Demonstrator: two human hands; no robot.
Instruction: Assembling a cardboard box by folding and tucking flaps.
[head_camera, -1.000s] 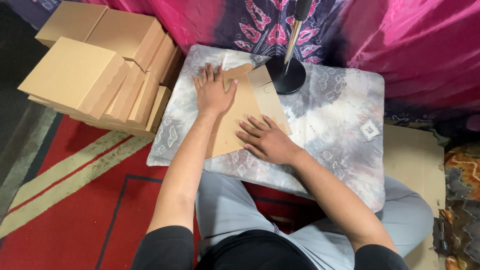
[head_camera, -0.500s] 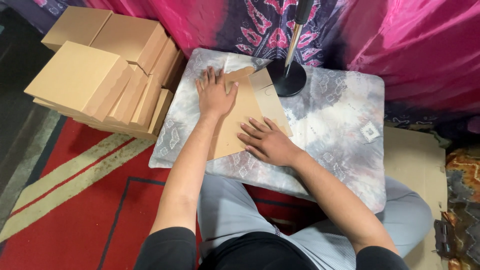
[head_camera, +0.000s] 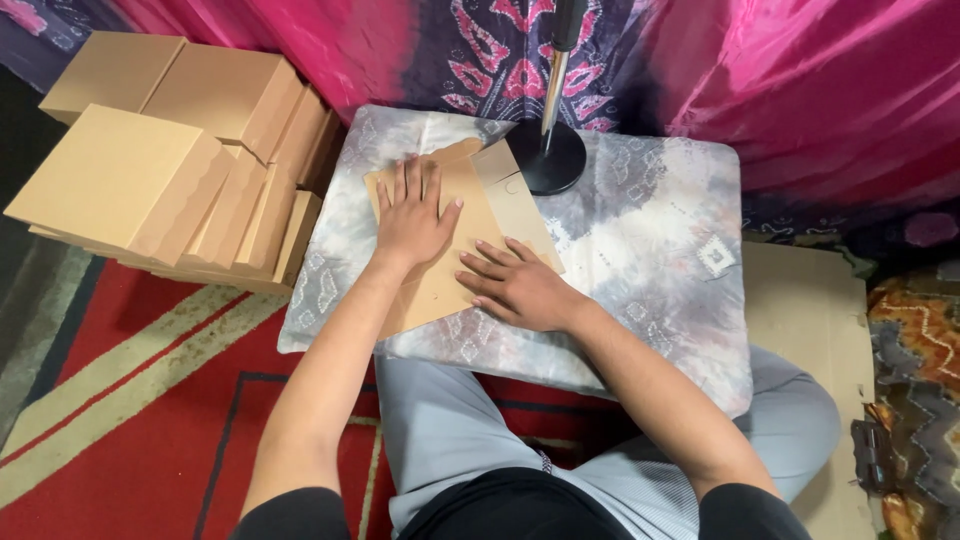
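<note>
Your left hand (head_camera: 412, 218) lies flat, fingers (head_camera: 404, 181) spread, palm down on the flat cardboard sheet (head_camera: 455, 240), pressing it, gripping nothing. Your right hand (head_camera: 520, 287) is also flat and open, fingers pointing left, resting on the near part of the same sheet, holding nothing. The sheet lies on the left half of the tabletop (head_camera: 640, 250), which has a grey patterned cloth over it; a small flap stands up at the sheet's far edge. A black round stand base (head_camera: 548, 165) with a metal pole sits just beyond the sheet. Folded cardboard boxes (head_camera: 170, 170) are stacked on the red rug (head_camera: 130, 400) to your left, beside the tabletop.
</note>
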